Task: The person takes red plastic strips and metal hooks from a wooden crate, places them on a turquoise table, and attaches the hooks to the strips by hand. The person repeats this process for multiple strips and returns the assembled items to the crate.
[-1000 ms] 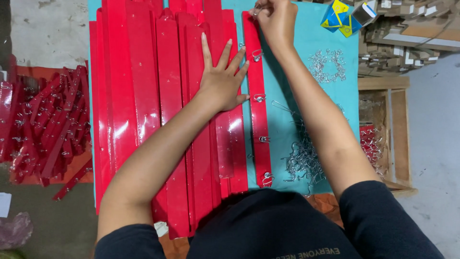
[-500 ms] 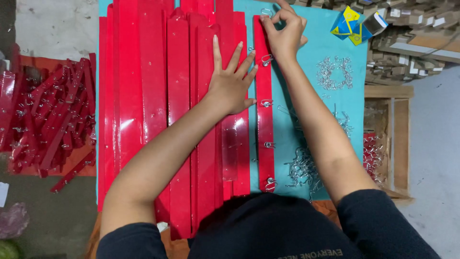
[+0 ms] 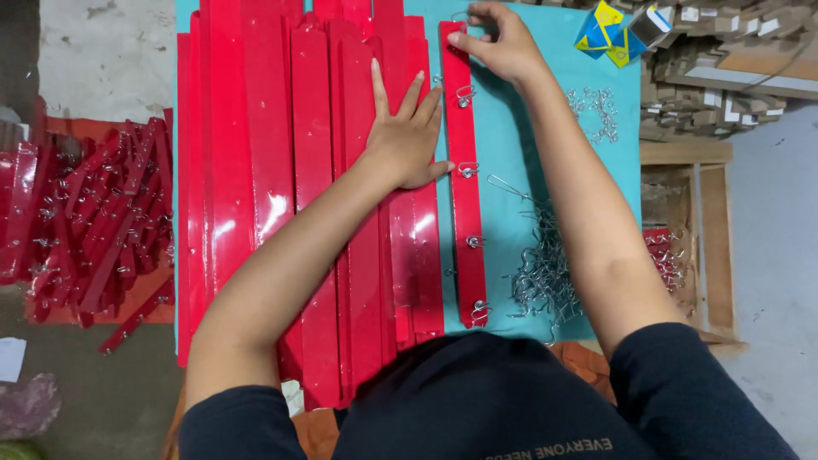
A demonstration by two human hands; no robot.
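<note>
Teal-topped table under everything. Stacked across its nine o'clock half, long red strips, running six to twelve. Just right of centre, one single red strip lying alone, small wire hooks along it. At four o'clock, a tangled pile of wire hooks; at two o'clock, a smaller scatter of hooks. At one o'clock, a blue-and-yellow carton.

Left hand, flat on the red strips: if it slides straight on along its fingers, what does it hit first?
The left hand points up the table and slightly right. Straight on looks like more of the stacked red strips, then probably the far table edge; nothing raised shows in that line.
</note>
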